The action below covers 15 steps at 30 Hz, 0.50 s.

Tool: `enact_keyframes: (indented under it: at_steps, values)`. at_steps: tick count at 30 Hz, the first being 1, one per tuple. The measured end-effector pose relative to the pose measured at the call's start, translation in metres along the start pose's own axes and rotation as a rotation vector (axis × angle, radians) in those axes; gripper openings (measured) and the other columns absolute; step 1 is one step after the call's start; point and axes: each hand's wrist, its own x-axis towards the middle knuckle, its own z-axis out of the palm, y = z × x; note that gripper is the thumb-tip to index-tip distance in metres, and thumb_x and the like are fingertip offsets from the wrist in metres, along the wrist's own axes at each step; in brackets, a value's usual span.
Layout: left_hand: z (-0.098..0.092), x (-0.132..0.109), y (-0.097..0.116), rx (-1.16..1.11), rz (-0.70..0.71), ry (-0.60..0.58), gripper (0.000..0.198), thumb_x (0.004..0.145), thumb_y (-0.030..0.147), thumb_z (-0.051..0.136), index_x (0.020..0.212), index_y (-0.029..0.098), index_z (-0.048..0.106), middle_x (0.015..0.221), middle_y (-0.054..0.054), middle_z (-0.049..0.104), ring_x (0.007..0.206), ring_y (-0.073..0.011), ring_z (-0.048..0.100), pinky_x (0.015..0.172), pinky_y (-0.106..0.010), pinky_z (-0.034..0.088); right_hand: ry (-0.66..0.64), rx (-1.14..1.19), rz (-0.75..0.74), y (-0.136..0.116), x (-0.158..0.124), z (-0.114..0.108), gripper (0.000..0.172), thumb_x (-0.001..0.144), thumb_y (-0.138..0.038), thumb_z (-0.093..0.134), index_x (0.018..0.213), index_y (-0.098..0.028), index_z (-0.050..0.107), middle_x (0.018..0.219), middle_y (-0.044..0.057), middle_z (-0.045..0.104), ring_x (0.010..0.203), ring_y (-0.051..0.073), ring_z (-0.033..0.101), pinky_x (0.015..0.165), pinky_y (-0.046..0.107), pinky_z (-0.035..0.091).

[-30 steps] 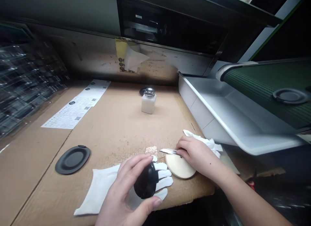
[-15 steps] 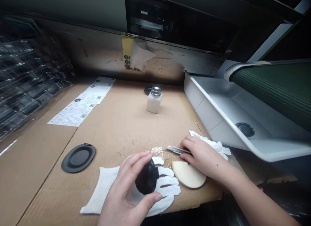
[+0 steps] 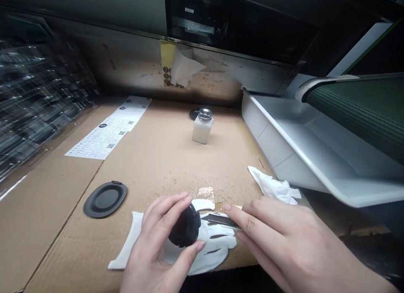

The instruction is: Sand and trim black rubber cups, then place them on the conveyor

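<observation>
My left hand [image 3: 154,246] grips a small round black part [image 3: 183,230] between thumb and fingers, holding it on edge just above a white glove [image 3: 206,242] that lies flat on the cardboard. My right hand [image 3: 284,242] is closed on a thin metal blade [image 3: 219,218], whose tip points left and nearly touches the black part. The right hand hides the pale round pad that lay near the front edge.
A black oval disc [image 3: 105,199] lies to the left on the cardboard worktop [image 3: 158,167]. A white dispenser bottle [image 3: 202,127] stands further back, printed sheets [image 3: 109,133] at back left, a crumpled white cloth [image 3: 276,187] at right. A white chute [image 3: 303,150] and green conveyor [image 3: 362,112] border the right side.
My right hand lifted the blade off the cardboard and brought it left to the black part, now covering the pale pad. A black disc slid off the conveyor through the chute and out of view.
</observation>
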Motion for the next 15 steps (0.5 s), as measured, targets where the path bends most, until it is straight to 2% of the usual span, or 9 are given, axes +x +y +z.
enact_keyframes:
  at_steps: [8,15]
  values:
    - [-0.003,-0.003,0.004,0.015,0.037,0.007,0.045,0.077,0.024,0.059,0.117,0.040,0.045,0.121,0.005,0.048,0.113,-0.0182,0.046,0.102,-0.032,0.034,-0.006,-0.104,-0.072,-0.004,0.007,-0.010,0.029,0.084,-0.013,0.041,0.107,-0.012,0.059,0.064,0.003,0.053,0.052,0.014,0.048,0.041,0.026,0.035]
    - [-0.003,-0.003,0.004,0.039,0.045,0.002,0.046,0.076,0.024,0.060,0.117,0.040,0.045,0.120,0.005,0.049,0.112,-0.0180,0.046,0.101,-0.031,0.034,-0.032,-0.177,-0.118,-0.007,0.006,-0.012,0.031,0.083,-0.014,0.041,0.109,-0.012,0.059,0.068,0.005,0.058,0.054,0.014,0.050,0.041,0.026,0.037]
